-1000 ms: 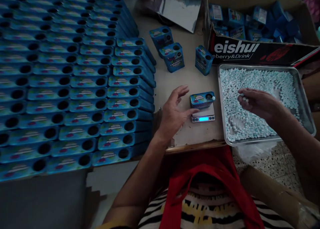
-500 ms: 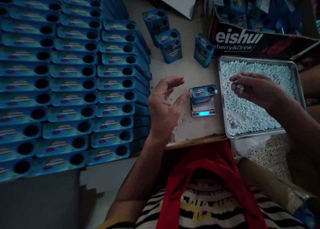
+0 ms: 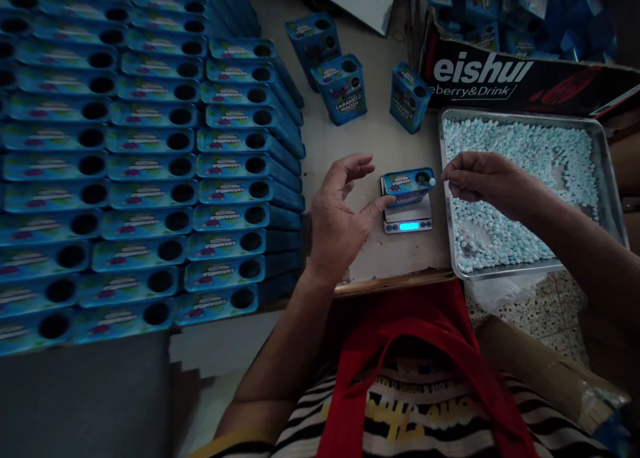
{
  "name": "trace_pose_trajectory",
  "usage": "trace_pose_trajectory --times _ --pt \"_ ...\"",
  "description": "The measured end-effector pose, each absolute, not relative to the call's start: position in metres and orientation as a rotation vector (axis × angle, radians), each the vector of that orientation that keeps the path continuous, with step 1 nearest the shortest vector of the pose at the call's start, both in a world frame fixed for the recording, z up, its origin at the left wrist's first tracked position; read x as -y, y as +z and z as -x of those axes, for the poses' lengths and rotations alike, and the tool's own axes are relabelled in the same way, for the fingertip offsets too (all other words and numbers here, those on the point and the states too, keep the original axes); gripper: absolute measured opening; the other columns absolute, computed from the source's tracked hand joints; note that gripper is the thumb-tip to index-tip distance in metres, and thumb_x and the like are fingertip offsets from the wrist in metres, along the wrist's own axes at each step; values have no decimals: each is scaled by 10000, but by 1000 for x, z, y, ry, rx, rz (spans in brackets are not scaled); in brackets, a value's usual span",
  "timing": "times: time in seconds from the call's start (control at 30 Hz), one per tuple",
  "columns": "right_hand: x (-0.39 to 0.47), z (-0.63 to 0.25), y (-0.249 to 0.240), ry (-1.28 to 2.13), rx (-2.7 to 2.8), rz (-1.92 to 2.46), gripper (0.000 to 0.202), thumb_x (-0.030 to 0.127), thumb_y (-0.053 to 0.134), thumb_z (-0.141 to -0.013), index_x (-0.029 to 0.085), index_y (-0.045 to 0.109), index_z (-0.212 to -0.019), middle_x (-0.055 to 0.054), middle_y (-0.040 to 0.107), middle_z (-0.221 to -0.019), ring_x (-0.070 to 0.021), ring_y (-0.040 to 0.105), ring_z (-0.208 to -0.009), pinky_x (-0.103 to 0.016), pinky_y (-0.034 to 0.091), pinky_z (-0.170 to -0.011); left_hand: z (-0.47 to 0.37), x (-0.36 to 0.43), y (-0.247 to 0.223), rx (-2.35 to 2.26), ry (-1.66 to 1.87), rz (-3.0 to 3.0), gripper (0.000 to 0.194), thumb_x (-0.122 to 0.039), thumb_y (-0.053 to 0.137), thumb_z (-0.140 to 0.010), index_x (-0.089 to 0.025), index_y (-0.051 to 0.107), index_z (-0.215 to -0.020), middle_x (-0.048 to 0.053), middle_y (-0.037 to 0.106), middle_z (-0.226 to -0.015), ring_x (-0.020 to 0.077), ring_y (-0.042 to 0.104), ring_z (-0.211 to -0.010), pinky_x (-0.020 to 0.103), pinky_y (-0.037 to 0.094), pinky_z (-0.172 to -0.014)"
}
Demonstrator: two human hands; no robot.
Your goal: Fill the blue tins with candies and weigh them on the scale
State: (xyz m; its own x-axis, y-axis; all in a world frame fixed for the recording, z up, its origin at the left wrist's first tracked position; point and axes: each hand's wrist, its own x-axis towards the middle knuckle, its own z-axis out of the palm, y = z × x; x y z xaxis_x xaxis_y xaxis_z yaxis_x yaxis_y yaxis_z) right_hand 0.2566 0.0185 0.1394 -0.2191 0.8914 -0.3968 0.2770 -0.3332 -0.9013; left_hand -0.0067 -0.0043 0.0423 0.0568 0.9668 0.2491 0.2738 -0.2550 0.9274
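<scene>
A blue box (image 3: 406, 188) with a round hole in its top stands on a small digital scale (image 3: 423, 211) whose display glows blue. One white candy (image 3: 433, 181) sits at the hole's right edge. My left hand (image 3: 345, 211) is open, thumb and fingers apart, with the thumb tip at the box's left side. Just right of the box, my right hand (image 3: 480, 181) has its fingers pressed together; what they hold, if anything, is hidden. Beneath that hand lies a metal tray (image 3: 453, 245) of pale blue and white candies.
Rows of blue boxes with holes (image 3: 225, 191) fill the left side. Behind the scale stand two blue boxes (image 3: 343, 91) and a single one (image 3: 409, 98). A black carton (image 3: 510, 78) full of blue boxes is at the back right.
My right hand has moved left, closer to the box, and the candies seen in its fingers no longer show. My left hand has shifted slightly right, its thumb now at the box.
</scene>
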Motion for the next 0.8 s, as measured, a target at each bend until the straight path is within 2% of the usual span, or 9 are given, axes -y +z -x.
trace_pose_trajectory --times 0.53,0.7,0.8 --pt "-20 -259 131 1437 1569 1501 230 345 760 -1042 209 632 -909 27 588 -702 -107 457 -609 -265 343 -573 1 -7 34 -1286 1042 -1592 718 -314 972 -803 -291 594 -1413 88 724 -1428 328 673 -1423 550 557 -1206" --pt "-23 -246 130 1131 1951 1605 124 234 675 -1021 200 653 -904 16 631 -706 -133 508 -649 -293 362 -658 -4 -9 32 -1270 1032 -1563 671 -336 939 -804 -275 615 -1388 86 735 -1416 316 691 -1387 520 557 -1197" --pt "-29 -234 133 909 2152 1633 74 218 697 -976 194 712 -908 -13 693 -775 -159 573 -729 -299 369 -714 -8 -8 27 -1240 1027 -1545 559 -335 917 -817 -272 671 -1315 58 772 -1315 292 741 -1275 462 583 -1139"
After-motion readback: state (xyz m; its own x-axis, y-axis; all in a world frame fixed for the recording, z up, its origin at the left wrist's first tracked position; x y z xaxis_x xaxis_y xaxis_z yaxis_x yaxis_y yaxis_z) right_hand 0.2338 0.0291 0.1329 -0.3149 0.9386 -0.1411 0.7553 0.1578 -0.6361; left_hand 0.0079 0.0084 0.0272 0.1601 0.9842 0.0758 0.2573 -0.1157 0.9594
